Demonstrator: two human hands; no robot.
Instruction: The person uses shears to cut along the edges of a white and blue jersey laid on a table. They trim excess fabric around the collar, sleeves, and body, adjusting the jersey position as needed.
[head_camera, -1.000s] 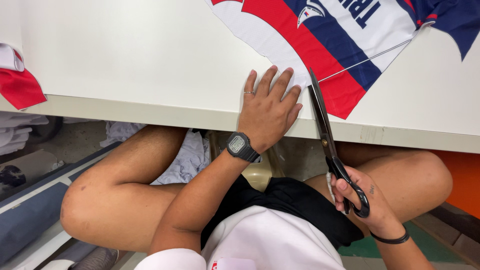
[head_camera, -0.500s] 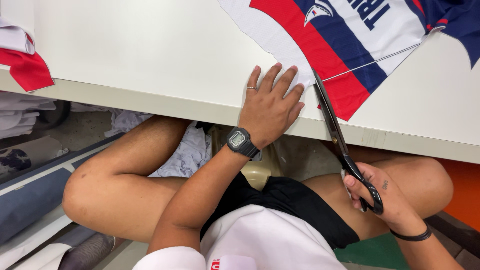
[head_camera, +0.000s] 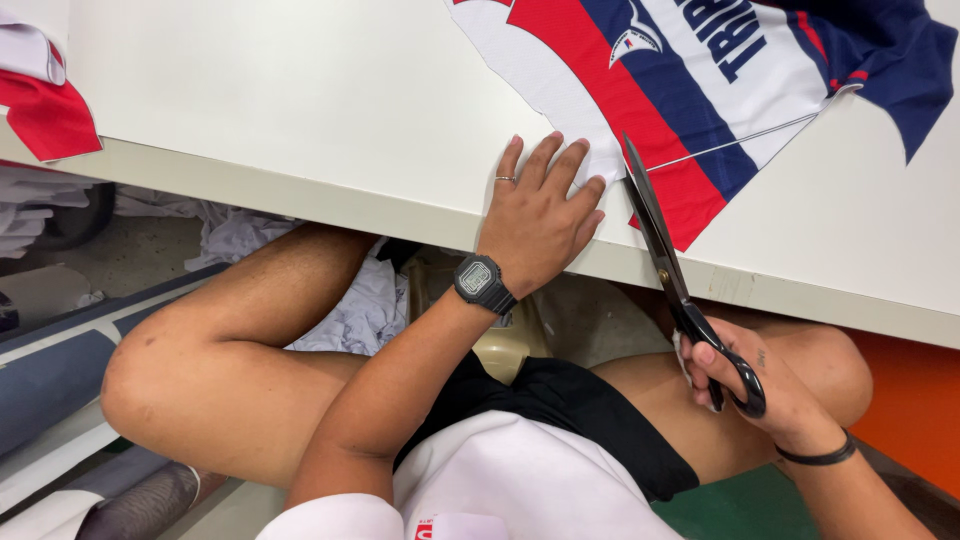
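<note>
My left hand (head_camera: 540, 220) lay flat on the white table (head_camera: 300, 110), fingers spread a little and gripping nothing, the fingertips pressing the pale edge of the printed fabric (head_camera: 690, 90) against the tabletop. A thin ring sat on one finger and a dark digital watch (head_camera: 483, 283) on the wrist, just off the table's front edge. My right hand (head_camera: 745, 385) was below that edge, closed around the black handles of the long scissors (head_camera: 665, 260), thumb through one loop. The blades ran up from my hand over the table's edge and met the fabric just right of my left fingertips; they looked nearly together, the tip resting where the red stripe began.

The fabric itself, red, white and navy with printed lettering, spread toward the far right corner of the table, and a thin white thread or strip (head_camera: 760, 135) crossed it near the scissor tip. On the table's far left lay another red and white piece of cloth (head_camera: 45, 100).

The table was smooth and white with a thick, pale front edge. Under it my bare knees pointed outward, black shorts between them. Left of the table, crumpled white rags (head_camera: 240, 235) lay on the grey floor beside rolled grey material (head_camera: 60, 390); to the right the floor was green beneath an orange panel (head_camera: 910, 400).
</note>
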